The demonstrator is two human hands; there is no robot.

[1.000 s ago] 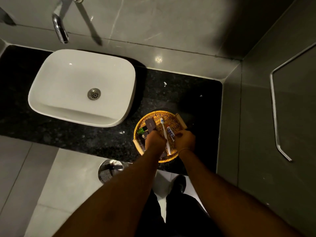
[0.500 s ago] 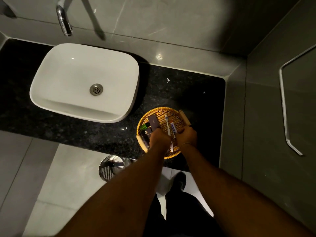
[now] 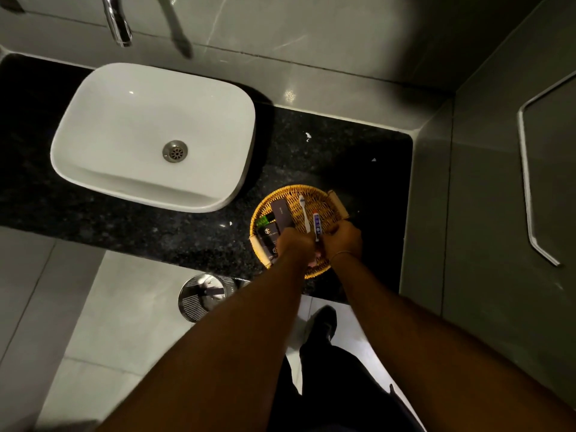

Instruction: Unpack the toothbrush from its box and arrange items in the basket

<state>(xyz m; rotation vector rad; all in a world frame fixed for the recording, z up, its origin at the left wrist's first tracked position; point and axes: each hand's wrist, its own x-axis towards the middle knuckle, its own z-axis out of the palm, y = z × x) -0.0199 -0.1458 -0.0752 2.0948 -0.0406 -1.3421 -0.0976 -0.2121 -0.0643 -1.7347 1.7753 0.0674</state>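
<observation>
Nothing here reads clearly to me. The dark box (image 3: 281, 213) in the basket (image 3: 324, 269) carries faint pale lettering, and the black packet (image 3: 270, 235) beside it a white emblem, both too small to read.

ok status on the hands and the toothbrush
Both hands over basket: left hand, right hand, grips unclear. Toothbrush unboxed, lying in basket. Nothing in the way.

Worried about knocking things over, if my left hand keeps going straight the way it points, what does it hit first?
Probably the dark box lying in the basket, just ahead of the left hand, with the toothbrush close beside that line. Height over the box is unclear.
</observation>
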